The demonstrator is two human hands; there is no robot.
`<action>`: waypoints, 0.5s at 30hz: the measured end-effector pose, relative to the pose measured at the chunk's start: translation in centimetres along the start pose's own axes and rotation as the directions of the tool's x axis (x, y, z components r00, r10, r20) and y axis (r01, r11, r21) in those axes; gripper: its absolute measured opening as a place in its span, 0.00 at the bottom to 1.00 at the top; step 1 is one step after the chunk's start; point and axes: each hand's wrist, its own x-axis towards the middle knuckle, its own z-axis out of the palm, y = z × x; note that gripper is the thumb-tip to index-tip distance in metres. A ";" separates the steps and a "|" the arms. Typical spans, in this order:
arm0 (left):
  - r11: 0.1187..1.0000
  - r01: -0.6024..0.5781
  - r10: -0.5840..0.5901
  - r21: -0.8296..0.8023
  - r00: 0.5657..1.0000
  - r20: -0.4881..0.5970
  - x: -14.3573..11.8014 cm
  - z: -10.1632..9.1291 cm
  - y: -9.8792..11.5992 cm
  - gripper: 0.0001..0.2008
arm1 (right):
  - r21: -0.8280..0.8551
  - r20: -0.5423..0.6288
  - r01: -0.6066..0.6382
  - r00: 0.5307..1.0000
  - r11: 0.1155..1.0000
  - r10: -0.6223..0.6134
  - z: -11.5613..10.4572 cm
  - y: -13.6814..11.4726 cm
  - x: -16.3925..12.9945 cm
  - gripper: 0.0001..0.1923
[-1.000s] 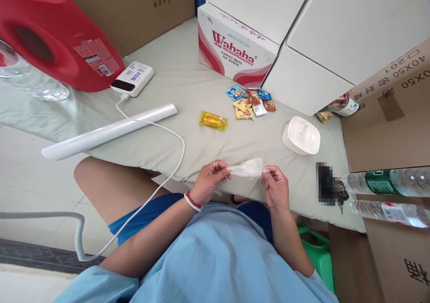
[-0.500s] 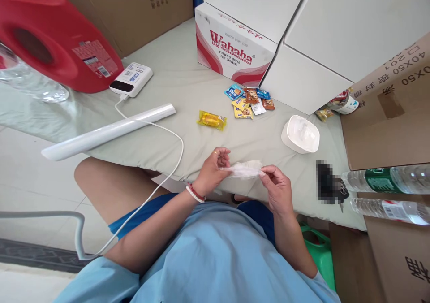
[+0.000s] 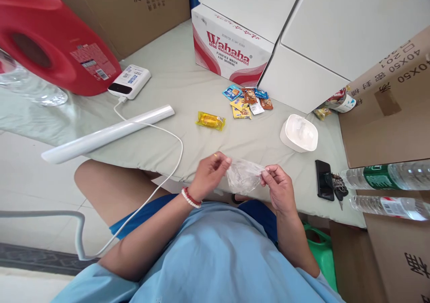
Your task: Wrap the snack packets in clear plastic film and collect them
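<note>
A clear, crinkled plastic bag (image 3: 244, 176) is stretched between my two hands, over the front edge of the cloth-covered surface. My left hand (image 3: 211, 172) pinches its left upper corner between thumb and fingers. At the other corner, my right hand (image 3: 278, 186) is closed on the plastic. The bag hangs slightly below both grips and looks see-through. Beyond it lies a yellow wrapped snack (image 3: 210, 121). Farther back is a pile of small blue, brown and yellow snack packets (image 3: 242, 108). A white plastic tub (image 3: 298, 133) stands to the right.
A red jug (image 3: 74, 56), a white device (image 3: 130, 81) with a cable and a long white tube (image 3: 110, 132) are on the left. A Wahaha carton (image 3: 231, 47) stands behind. To the right are a black phone (image 3: 324, 180), keys (image 3: 340, 185) and two water bottles (image 3: 379, 177).
The plastic bag has gone from bunched and narrow to spread out, hanging lower between the hands. My left hand has turned and now pinches its corner.
</note>
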 end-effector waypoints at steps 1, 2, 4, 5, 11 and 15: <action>0.999 0.024 -0.020 -0.046 0.995 0.102 -0.3 0.8 0.1 0.19 | -0.033 0.035 0.030 0.999 0.999 -0.028 0.2 0.0 -0.1 0.09; 0.997 0.040 -0.028 -0.071 0.985 0.171 -0.4 1.6 0.2 0.20 | -0.071 0.073 0.071 0.995 0.995 -0.066 0.4 -0.1 -0.1 0.08; 0.993 0.062 -0.038 -0.099 0.974 0.223 -0.2 2.7 0.2 0.19 | -0.147 0.131 0.165 0.981 0.975 -0.146 0.6 -0.3 -0.1 0.06; 0.989 0.083 -0.052 -0.125 0.972 0.231 0.1 3.0 0.2 0.19 | -0.172 0.131 0.197 0.976 0.965 -0.176 0.6 -0.4 0.0 0.06; 0.921 0.177 -0.128 -0.348 0.979 0.160 0.9 2.4 0.2 0.18 | -0.117 -0.049 0.150 0.986 0.982 -0.157 -0.7 -0.3 0.7 0.14; 0.841 0.292 -0.176 -0.455 0.943 0.282 0.4 1.9 1.0 0.18 | -0.260 0.084 0.169 0.985 0.951 -0.152 -0.7 0.7 1.1 0.37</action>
